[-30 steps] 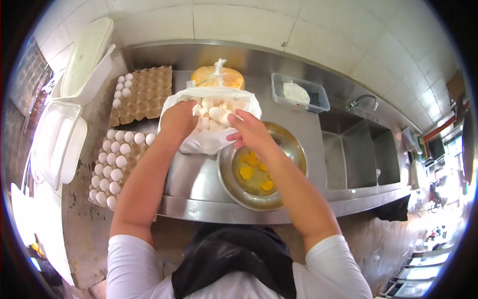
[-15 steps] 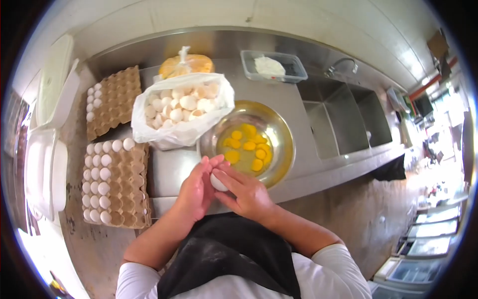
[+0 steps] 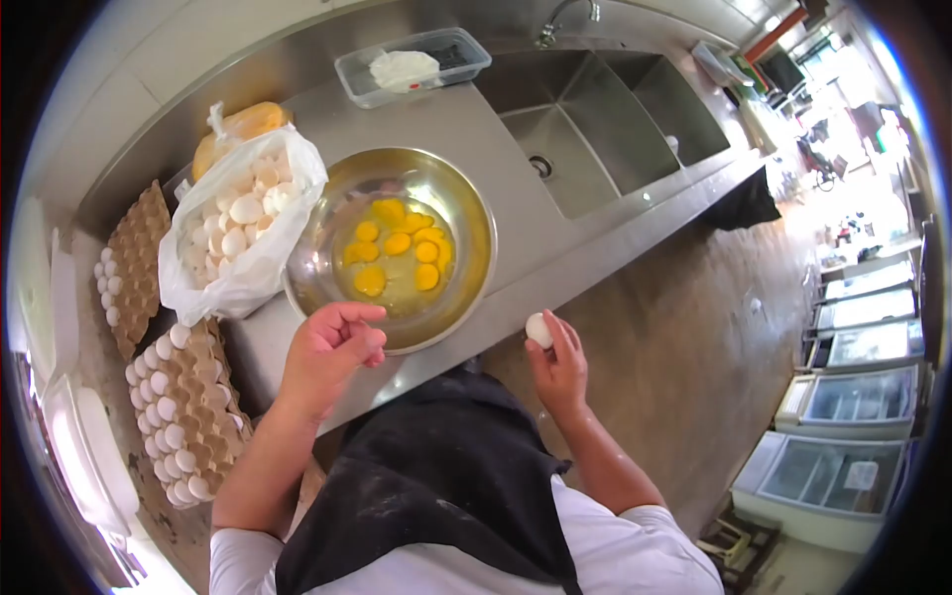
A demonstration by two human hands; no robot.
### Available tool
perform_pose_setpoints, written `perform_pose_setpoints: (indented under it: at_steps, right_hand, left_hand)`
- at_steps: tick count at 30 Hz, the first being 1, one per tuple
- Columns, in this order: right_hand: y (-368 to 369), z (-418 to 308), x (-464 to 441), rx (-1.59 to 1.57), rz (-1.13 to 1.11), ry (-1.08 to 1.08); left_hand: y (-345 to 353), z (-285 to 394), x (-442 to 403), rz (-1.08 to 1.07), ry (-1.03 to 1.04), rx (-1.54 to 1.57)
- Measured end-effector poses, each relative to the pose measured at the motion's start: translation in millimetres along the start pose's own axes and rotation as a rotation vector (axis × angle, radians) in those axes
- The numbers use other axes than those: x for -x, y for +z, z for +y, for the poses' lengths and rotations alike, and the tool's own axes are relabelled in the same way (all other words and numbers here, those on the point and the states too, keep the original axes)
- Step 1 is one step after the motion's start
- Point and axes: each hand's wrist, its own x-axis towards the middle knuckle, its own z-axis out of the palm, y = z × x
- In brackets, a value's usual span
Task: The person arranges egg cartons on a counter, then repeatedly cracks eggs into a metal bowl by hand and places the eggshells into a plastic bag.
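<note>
Over the floor, just off the counter's front edge, my right hand (image 3: 561, 369) holds a whole white egg (image 3: 539, 330) between thumb and fingers. My left hand (image 3: 332, 355) is at the near left rim of a wide steel bowl (image 3: 474, 223), its fingers loosely bent and its index finger apart from the thumb. No egg shows in it. Several yolks (image 3: 398, 244) lie in clear egg white at the bottom of the bowl. Left of the bowl stands a white plastic bag (image 3: 268, 288) full of eggshells (image 3: 234, 241).
Cardboard egg trays (image 3: 213, 372) with rows of white eggs (image 3: 165, 408) are at the left. Behind the shell bag is a tied bag with yellow contents (image 3: 256, 121). A clear plastic container (image 3: 365, 91) holds something white. A double steel sink (image 3: 555, 149) lies to the right.
My hands have parted: the right moved right with the egg, away from the bowl, and the left moved slightly left. The view has turned and shifted rightward.
</note>
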Motion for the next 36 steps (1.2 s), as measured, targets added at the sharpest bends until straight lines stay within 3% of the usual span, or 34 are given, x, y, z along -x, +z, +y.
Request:
perform_pose_setpoints:
  at_steps: [1, 3, 10, 12, 13, 15, 19, 23, 33, 36]
  right_hand:
    - [2.0, 0.6, 0.5, -0.003, 0.004, 0.01]
    - [6.6, 1.3, -1.7, 0.158, 0.127, -0.278]
    - [22.2, 21.9, -8.6, 0.259, 0.023, -0.255]
    - [23.9, -6.8, -15.9, -0.102, 0.009, 0.008]
    - [25.3, -19.4, -22.4, -0.105, 0.001, -0.002]
    - [28.0, -46.4, -38.8, -0.807, -0.179, 0.431]
    - [38.1, -88.8, -71.1, -1.071, -0.555, 0.576]
    - [56.1, -108.5, -90.8, -1.003, -0.651, 0.572]
    - [86.4, -104.3, -113.0, -0.785, -0.703, 0.514]
    - [87.1, -102.5, -123.7, -0.713, -0.749, 0.501]
  left_hand:
    - [2.5, 3.7, -2.0, -0.004, -0.008, -0.007]
    - [6.9, 10.4, -5.1, 0.001, -0.026, 0.06]
    - [11.3, 12.9, -7.2, -0.046, 0.027, -0.093]
    - [10.0, 9.1, -8.1, -0.064, 0.057, -0.151]
    - [11.1, 10.4, -9.4, -0.054, 0.065, -0.148]
    - [15.7, 14.8, -14.3, -0.087, 0.098, -0.39]
    - [31.3, 33.2, -31.7, -0.106, 0.291, -0.698]
    - [30.4, 35.5, -47.1, 0.007, 0.435, -0.901]
    - [23.7, 28.5, -61.8, 0.125, 0.391, -0.866]
    - [22.3, 24.5, -68.4, 0.163, 0.271, -0.867]
